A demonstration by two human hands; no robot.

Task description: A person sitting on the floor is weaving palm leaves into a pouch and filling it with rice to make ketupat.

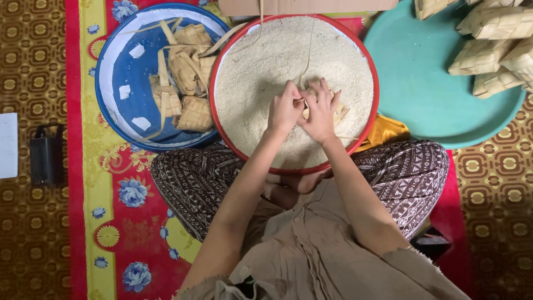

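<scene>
A round red-rimmed tray point(222, 50) full of white rice grains lies in front of my crossed legs. Over its middle, my left hand point(284, 109) and my right hand point(321, 114) are pressed together around a small woven palm-leaf pouch point(336, 109), which pokes out to the right of my fingers. A thin leaf strip point(308, 53) runs up from the pouch across the rice. Most of the pouch is hidden by my hands.
A blue tray point(119, 66) at the left holds several woven pouches point(186, 75) with loose leaf strips. A teal tray point(422, 72) at the right carries more pouches point(491, 53). A cardboard edge point(305, 5) lies at the top. A dark device point(45, 158) sits far left.
</scene>
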